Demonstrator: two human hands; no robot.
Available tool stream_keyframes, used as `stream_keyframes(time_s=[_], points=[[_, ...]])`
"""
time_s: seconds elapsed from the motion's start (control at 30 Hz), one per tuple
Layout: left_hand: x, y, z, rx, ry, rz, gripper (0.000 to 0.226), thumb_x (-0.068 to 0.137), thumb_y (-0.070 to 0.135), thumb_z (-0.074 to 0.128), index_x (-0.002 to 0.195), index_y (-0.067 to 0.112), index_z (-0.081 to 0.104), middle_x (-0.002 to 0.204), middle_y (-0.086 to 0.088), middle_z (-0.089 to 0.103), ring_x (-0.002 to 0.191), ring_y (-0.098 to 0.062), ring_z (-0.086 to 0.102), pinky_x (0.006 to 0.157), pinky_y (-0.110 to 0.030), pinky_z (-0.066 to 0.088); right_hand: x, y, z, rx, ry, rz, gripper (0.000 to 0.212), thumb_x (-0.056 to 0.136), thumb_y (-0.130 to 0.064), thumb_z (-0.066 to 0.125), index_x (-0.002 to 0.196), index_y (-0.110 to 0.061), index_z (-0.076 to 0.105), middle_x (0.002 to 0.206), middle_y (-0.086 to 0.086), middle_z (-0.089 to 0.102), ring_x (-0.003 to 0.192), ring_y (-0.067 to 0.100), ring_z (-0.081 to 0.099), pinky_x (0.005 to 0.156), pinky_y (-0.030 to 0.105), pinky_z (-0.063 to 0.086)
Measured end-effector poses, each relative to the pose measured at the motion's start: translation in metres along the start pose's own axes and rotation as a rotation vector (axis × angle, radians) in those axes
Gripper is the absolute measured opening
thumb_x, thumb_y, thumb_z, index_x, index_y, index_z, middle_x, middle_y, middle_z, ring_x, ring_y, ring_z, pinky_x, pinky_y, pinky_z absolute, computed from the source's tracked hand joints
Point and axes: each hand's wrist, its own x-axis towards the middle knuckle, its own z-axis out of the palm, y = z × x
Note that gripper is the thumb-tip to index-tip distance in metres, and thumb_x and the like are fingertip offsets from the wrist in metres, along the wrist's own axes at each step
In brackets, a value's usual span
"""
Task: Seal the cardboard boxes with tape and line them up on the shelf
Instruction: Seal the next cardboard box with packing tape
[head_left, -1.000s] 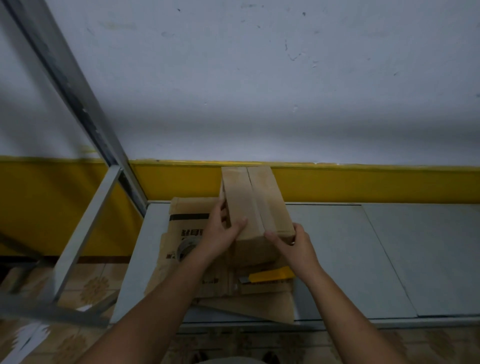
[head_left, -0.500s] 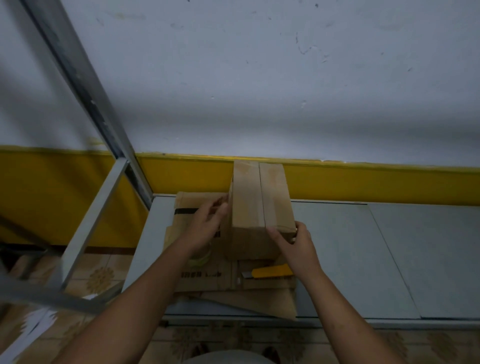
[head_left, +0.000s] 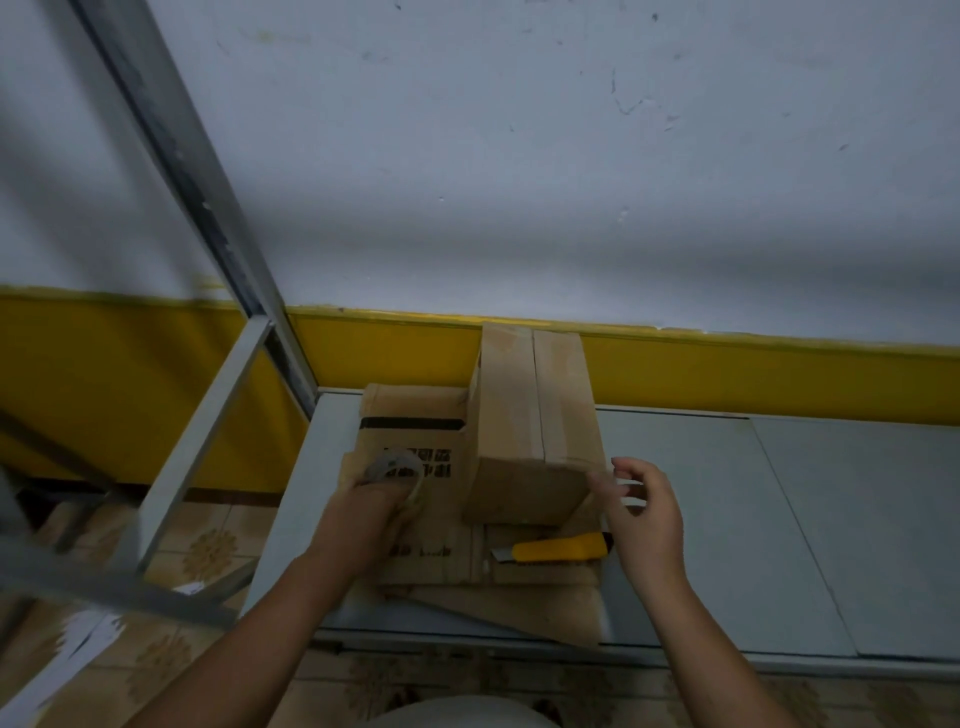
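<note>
- 1 cardboard box (head_left: 535, 431) stands on a stack of flattened cardboard (head_left: 410, 415), at the back of the grey shelf (head_left: 727, 519), with its far end against the yellow wall band (head_left: 753, 374). Its 2 top flaps meet in a seam that runs away from the viewer.
- The left hand (head_left: 374, 514) grips a tape roll (head_left: 395, 467), fingers curled round its near rim. The roll is held over the printed face of the flattened cardboard, just left of the box and apart from it.
- The right hand (head_left: 644, 514) hovers at the box's near right corner. Its fingers are loosely curled with gaps between them and close round nothing that shows. The thumb tip is just beside the corner; whether it touches cannot be told.
- A yellow utility knife (head_left: 561, 548) lies on the flattened cardboard in front of the box, between the 2 hands, with its blade end to the left.
- A grey metal upright (head_left: 182, 156) slants up at the left, and a lighter brace (head_left: 197, 447) leans from it down past the shelf's left edge.
- Patterned floor tiles (head_left: 208, 545) show below and to the left of the shelf.
- The shelf surface right of the box is bare grey panel, with a seam between 2 panels.
</note>
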Motion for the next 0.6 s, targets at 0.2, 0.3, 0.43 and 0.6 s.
stream_keyframes(time_s=[0.2, 0.3, 0.43, 0.6], points=[[-0.008, 0.012, -0.077, 0.005, 0.208, 0.148, 0.011, 0.099, 0.042, 0.05, 0.091, 0.038, 0.057, 0.08, 0.02, 0.061, 0.078, -0.011, 0.064, 0.097, -0.038, 0.048, 0.002, -0.052, -0.006, -0.044, 0.032, -0.402, 0.019, 0.1, -0.041, 0.062, 0.1, -0.024, 0.068, 0.097, -0.009, 0.064, 0.095, 0.006, 0.062, 0.079, 0.027, 0.051], [0.002, 0.038, -0.111, 0.024, 0.278, 0.303, 0.013, 0.102, 0.036, 0.056, 0.104, 0.029, 0.067, 0.095, 0.017, 0.068, 0.09, -0.007, 0.064, 0.104, -0.037, 0.045, 0.006, -0.093, 0.006, -0.113, -0.232, -0.517, 0.028, 0.095, -0.041, 0.064, 0.116, -0.023, 0.069, 0.111, -0.013, 0.067, 0.109, 0.003, 0.062, 0.091, 0.019, 0.05], [0.025, 0.072, -0.13, 0.012, 0.267, 0.475, 0.01, 0.1, 0.03, 0.066, 0.108, 0.026, 0.07, 0.106, 0.012, 0.073, 0.1, -0.009, 0.066, 0.103, -0.038, 0.045, 0.014, -0.133, 0.03, -0.166, -0.507, -0.478, 0.073, 0.088, -0.056, 0.072, 0.15, -0.032, 0.046, 0.144, -0.021, 0.05, 0.135, -0.004, 0.044, 0.109, 0.022, 0.042], [0.043, 0.092, -0.128, -0.003, 0.271, 0.47, 0.02, 0.099, 0.029, 0.07, 0.118, 0.023, 0.071, 0.112, 0.009, 0.074, 0.105, -0.011, 0.067, 0.104, -0.04, 0.046, 0.015, -0.135, 0.033, -0.087, -0.347, -0.575, 0.056, 0.088, -0.035, 0.08, 0.14, -0.022, 0.061, 0.127, -0.012, 0.062, 0.122, 0.003, 0.057, 0.104, 0.03, 0.052]])
